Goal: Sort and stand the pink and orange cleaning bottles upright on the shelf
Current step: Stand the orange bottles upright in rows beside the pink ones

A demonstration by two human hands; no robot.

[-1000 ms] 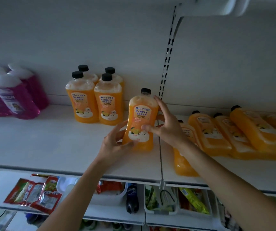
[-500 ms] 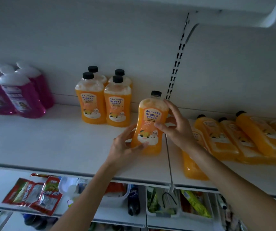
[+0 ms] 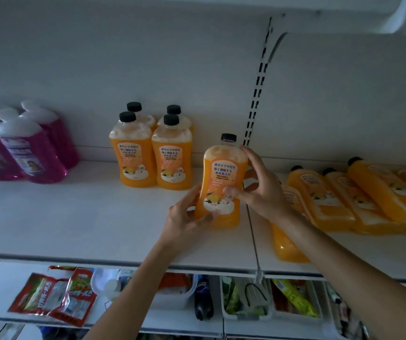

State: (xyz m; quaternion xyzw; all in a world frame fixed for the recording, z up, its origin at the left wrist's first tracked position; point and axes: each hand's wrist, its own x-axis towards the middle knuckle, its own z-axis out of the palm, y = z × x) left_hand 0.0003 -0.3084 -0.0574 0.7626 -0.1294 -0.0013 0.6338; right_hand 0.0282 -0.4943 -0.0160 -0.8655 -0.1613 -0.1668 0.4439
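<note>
An orange cleaning bottle [image 3: 222, 182] with a black cap stands upright on the white shelf [image 3: 79, 217], slightly tilted. My left hand [image 3: 187, 217] holds its lower left side and my right hand [image 3: 258, 187] grips its right side with the thumb on the label. Behind it to the left stands a group of several upright orange bottles [image 3: 153, 155]. Several more orange bottles [image 3: 344, 197] lie on their sides at the right, one partly hidden under my right forearm. Pink bottles [image 3: 25, 148] with white caps stand at the far left.
A slotted metal upright [image 3: 256, 101] runs up the back wall behind the held bottle. Bare shelf surface lies between the pink and orange groups. The lower shelf holds red snack packets [image 3: 54, 295], a dark drink bottle [image 3: 203, 300] and white bins [image 3: 246, 312] of goods.
The view has shifted a little. The held orange bottle has stayed upright between both hands, at about the same place on the shelf; both grips are unchanged.
</note>
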